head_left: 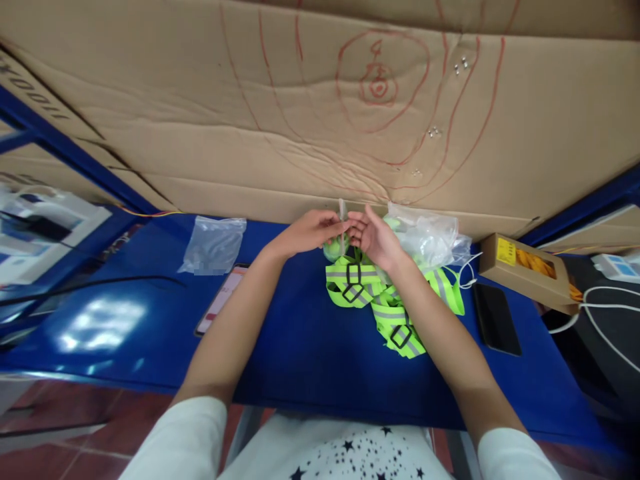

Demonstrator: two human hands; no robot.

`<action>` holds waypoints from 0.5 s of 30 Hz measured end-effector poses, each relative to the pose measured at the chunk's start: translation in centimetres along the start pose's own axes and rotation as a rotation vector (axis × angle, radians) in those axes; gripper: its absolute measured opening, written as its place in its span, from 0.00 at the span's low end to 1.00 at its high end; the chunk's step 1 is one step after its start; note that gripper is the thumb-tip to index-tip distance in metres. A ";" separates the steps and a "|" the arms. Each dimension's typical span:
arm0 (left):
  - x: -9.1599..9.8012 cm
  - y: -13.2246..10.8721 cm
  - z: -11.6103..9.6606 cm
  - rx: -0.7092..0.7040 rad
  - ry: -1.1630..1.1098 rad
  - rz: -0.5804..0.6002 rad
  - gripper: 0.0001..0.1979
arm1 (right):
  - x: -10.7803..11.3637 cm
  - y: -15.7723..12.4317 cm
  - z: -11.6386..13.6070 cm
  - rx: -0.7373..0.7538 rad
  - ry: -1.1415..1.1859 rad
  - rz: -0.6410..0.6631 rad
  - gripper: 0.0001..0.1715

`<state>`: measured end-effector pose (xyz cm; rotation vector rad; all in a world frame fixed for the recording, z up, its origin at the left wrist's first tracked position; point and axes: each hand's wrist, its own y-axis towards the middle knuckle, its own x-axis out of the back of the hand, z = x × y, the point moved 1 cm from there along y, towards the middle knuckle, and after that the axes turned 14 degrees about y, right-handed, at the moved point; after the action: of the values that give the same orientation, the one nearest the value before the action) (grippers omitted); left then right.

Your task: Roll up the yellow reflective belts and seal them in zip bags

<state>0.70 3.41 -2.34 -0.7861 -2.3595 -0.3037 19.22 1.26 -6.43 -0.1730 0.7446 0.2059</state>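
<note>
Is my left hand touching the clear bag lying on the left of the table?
Apart. The head view shows bare blue table between the clear bag and the left hand, which holds a small packet.

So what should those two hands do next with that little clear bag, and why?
Probably ease the green roll further down into the clear bag. Both the left hand and the right hand pinch the bag, its top sticks up between them, and the roll shows just below.

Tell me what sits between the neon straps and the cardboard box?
A black phone lies flat on the blue table between the straps and the box, in the head view.
</note>
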 end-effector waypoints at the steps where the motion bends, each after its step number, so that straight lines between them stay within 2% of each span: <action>1: 0.2 0.0 0.2 0.008 -0.043 0.009 0.24 | 0.0 0.0 0.2 -0.027 0.053 -0.004 0.27; 5: 0.6 -0.1 0.5 0.021 -0.085 0.015 0.22 | 0.0 -0.1 0.6 -0.087 0.133 -0.034 0.27; 10: 0.7 -0.2 0.7 0.031 -0.120 0.079 0.20 | -0.3 0.0 0.4 -0.040 -0.087 -0.089 0.23; 15: 0.4 -0.2 0.4 -0.005 -0.078 0.141 0.19 | -1.1 -0.9 0.5 0.009 -0.284 -0.078 0.22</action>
<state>0.12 3.57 -2.44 -0.9777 -2.3606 -0.2233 18.98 0.39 -5.25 -0.1599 0.4558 0.1493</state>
